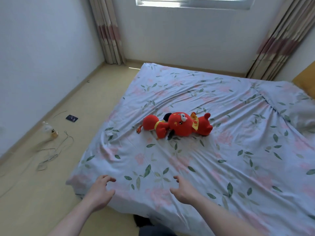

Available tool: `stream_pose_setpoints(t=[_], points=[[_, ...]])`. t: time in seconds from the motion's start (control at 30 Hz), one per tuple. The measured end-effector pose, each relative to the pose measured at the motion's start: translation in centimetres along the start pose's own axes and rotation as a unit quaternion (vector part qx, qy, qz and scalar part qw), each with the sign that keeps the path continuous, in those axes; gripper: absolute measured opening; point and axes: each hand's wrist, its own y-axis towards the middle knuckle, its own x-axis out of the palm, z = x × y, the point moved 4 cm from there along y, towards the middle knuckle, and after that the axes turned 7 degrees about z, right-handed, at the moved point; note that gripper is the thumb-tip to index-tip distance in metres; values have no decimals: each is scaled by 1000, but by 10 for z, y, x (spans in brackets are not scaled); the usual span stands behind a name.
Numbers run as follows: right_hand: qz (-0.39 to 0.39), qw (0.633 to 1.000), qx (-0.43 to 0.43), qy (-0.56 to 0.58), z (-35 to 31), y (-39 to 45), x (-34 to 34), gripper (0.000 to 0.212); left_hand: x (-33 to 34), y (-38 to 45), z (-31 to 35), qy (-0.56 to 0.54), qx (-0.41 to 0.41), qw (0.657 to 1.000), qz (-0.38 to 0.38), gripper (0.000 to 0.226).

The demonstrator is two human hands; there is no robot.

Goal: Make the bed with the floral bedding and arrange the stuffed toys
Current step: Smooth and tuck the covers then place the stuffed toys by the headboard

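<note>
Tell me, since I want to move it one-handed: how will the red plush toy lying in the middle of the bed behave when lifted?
The red plush toy looks soft and stuffed, so probably light. Its limbs lie splayed on the floral sheet, so it will likely flop rather than hold shape. Fabric should give a secure grip.

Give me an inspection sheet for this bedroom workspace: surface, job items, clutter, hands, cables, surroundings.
Surface: floral sheet covers the bed, wrinkled, with creases fanning toward the right.
Job's things: red stuffed toys lie toppled together mid-bed; a floral pillow sits at the right edge.
Clutter: a small dark card-like item and a clear bottle lie on the floor left of the bed.
Hands: left hand and right hand hover over the near edge, fingers loosely spread, holding nothing.
Cables: thin wire lies looped on the floor near the bottle.
Surroundings: white walls, a window with curtains at both sides, a yellow headboard at right.
</note>
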Motion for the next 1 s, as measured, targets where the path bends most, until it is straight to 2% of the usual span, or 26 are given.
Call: stream_pose_setpoints(t=[0.3,0.33,0.47,0.67,0.87,1.0], points=[[-35,999,-11,-13,-127,79,49,62,-79,91,-64,35,-17,999,-1,35],[-38,999,-14,-13,-159,102,59,63,-102,116,-81,31,-15,999,13,35],[-44,998,-38,-28,-219,132,76,66,-144,151,-97,35,-13,999,30,37],[-46,997,-53,-28,-348,178,115,63,-204,217,-170,23,-20,999,21,37],[7,999,-41,1,-438,219,164,65,-261,295,-232,18,44,999,5,38],[29,998,19,45,-501,240,230,65,-326,348,-294,30,83,996,-4,39]])
